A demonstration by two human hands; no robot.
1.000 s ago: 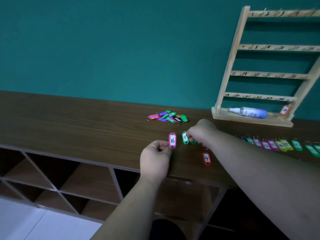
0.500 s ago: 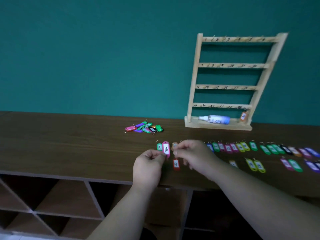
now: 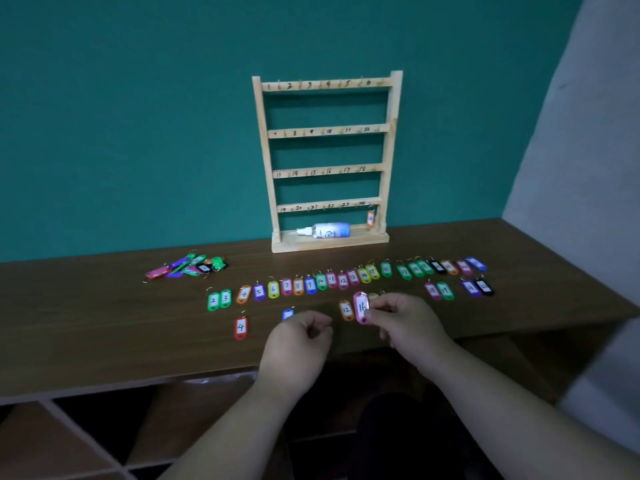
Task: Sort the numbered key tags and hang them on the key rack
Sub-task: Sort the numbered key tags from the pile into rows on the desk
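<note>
Head view: pink tag 16 [image 3: 361, 307] upright in pinch of right hand [image 3: 405, 320]; left hand [image 3: 298, 344] curled, empty, beside.

Pink tag 16 [image 3: 361, 307], red tag 4 [image 3: 240, 328], pale wooden rack [image 3: 327, 131], teal wall [image 3: 138, 116].

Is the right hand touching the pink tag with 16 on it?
Touching. In the head view the right hand pinches the pink 16 tag by its right edge.
</note>
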